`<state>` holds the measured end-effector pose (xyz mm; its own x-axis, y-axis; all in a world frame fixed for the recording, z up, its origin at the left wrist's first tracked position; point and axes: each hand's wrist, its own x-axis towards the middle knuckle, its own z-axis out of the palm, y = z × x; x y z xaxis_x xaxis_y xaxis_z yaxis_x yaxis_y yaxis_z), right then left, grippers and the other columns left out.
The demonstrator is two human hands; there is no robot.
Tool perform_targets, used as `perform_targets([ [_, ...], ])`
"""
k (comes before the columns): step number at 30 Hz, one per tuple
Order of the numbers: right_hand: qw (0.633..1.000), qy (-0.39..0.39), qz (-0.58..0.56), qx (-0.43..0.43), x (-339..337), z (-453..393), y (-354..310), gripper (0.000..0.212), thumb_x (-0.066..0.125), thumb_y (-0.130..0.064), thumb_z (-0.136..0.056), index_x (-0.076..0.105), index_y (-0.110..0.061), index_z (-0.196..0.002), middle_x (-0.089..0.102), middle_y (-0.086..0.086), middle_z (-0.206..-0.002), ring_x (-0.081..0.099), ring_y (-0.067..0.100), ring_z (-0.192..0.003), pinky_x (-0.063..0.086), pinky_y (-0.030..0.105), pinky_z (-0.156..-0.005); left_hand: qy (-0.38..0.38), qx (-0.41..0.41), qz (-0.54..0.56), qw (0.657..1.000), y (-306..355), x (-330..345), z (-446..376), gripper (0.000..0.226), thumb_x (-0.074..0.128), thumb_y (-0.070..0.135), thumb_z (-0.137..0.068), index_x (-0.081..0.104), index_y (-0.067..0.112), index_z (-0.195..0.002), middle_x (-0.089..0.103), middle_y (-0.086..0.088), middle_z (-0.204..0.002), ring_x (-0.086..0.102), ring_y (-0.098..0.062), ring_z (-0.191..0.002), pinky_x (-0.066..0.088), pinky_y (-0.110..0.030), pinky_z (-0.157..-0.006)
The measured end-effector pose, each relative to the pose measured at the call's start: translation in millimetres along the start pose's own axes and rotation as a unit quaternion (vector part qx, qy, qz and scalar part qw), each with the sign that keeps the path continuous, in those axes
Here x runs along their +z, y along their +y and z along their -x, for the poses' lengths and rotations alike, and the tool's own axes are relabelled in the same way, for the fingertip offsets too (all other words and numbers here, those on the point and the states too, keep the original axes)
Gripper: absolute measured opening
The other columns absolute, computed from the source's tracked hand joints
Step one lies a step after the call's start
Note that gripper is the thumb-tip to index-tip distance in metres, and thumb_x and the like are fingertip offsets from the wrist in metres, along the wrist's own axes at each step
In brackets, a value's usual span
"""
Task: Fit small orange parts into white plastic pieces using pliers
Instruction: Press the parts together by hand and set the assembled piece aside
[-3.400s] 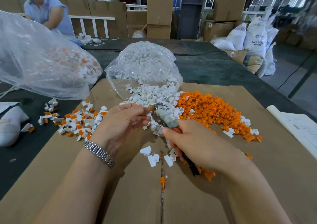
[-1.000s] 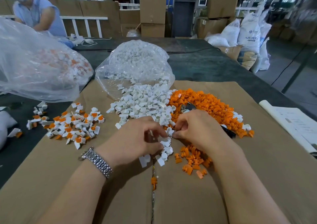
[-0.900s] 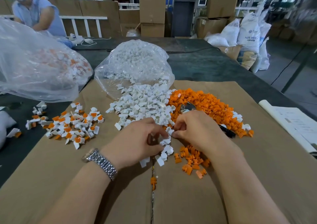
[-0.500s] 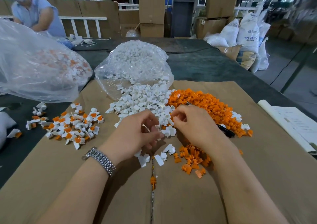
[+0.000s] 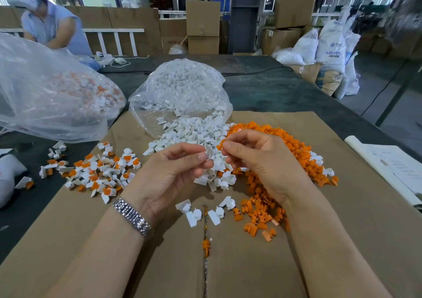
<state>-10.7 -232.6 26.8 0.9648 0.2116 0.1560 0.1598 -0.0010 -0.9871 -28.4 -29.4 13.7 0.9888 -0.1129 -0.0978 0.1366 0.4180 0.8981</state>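
Note:
My left hand [image 5: 169,174] pinches a white plastic piece [image 5: 209,153] between thumb and fingers, raised above the cardboard. My right hand [image 5: 262,160] holds a small orange part [image 5: 219,146] at its fingertips, right beside the white piece. Behind the hands lie a heap of white pieces [image 5: 194,131] and a heap of orange parts [image 5: 294,144]. The pliers are hidden from view. A pile of fitted white-and-orange pieces [image 5: 100,172] lies to the left.
An open clear bag of white pieces [image 5: 180,92] lies behind the heaps, a larger clear bag [image 5: 45,92] at the left. Brown cardboard [image 5: 342,229] covers the dark table. Papers [image 5: 392,167] sit at the right edge. Another person [image 5: 52,28] works at the far left.
Both hands have lifted off the heaps, each with a part pinched. The pliers held in my right hand earlier are gone from it.

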Motion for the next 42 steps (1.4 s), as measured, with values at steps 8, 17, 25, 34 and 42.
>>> perform_targets([
  [8, 0.995, -0.024, 0.078, -0.061, 10, 2, 1, 0.002, 0.074, -0.02, -0.092, 0.075, -0.019, -0.093, 0.074, -0.008, -0.081, 0.066, 0.0, -0.077, 0.049, 0.012, -0.071, -0.029, 0.02, 0.046, 0.998, -2, 4, 2, 0.017, 0.075, -0.009, -0.07, 0.077, 0.004, -0.081, 0.074, -0.026, -0.094, 0.076, -0.036, -0.093, 0.061, -0.024, -0.071],
  [17, 0.976, -0.024, 0.165, -0.139, 13, 6, -5, 0.004, 0.071, -0.016, -0.093, 0.073, -0.02, -0.095, 0.071, -0.009, -0.09, 0.066, 0.01, -0.087, 0.052, 0.04, -0.082, -0.077, -0.008, 0.065, 0.995, 0, 0, 3, 0.02, 0.068, -0.004, -0.082, 0.078, -0.001, -0.1, 0.075, -0.025, -0.105, 0.075, -0.032, -0.102, 0.061, -0.024, -0.076],
  [25, 0.967, 0.017, 0.217, -0.134, 21, 4, 5, 0.004, 0.069, -0.023, -0.096, 0.067, -0.024, -0.092, 0.065, -0.011, -0.082, 0.056, 0.008, -0.072, 0.045, 0.019, -0.064, -0.053, 0.052, -0.034, 0.997, -2, 3, 5, 0.024, 0.071, 0.004, -0.081, 0.079, 0.003, -0.104, 0.075, -0.025, -0.104, 0.077, -0.03, -0.095, 0.06, -0.023, -0.075],
  [34, 0.978, 0.05, 0.18, -0.093, 28, 5, 6, 0.011, 0.068, -0.024, -0.094, 0.064, -0.024, -0.083, 0.059, -0.012, -0.07, 0.053, -0.003, -0.063, 0.042, 0.012, -0.058, -0.034, 0.124, -0.131, 0.983, -4, 7, 6, 0.031, 0.073, 0.01, -0.082, 0.073, 0.004, -0.112, 0.077, -0.017, -0.105, 0.076, -0.03, -0.098, 0.061, -0.027, -0.081],
  [42, 0.99, -0.015, 0.133, -0.043, 15, 6, -2, 0.018, 0.077, -0.034, -0.089, 0.068, -0.026, -0.102, 0.069, -0.005, -0.093, 0.061, 0.01, -0.075, 0.051, 0.021, -0.062, -0.041, 0.073, -0.058, 0.995, -1, 4, 4, 0.023, 0.071, 0.006, -0.082, 0.08, 0.009, -0.103, 0.077, -0.017, -0.106, 0.076, -0.027, -0.096, 0.061, -0.025, -0.076],
])
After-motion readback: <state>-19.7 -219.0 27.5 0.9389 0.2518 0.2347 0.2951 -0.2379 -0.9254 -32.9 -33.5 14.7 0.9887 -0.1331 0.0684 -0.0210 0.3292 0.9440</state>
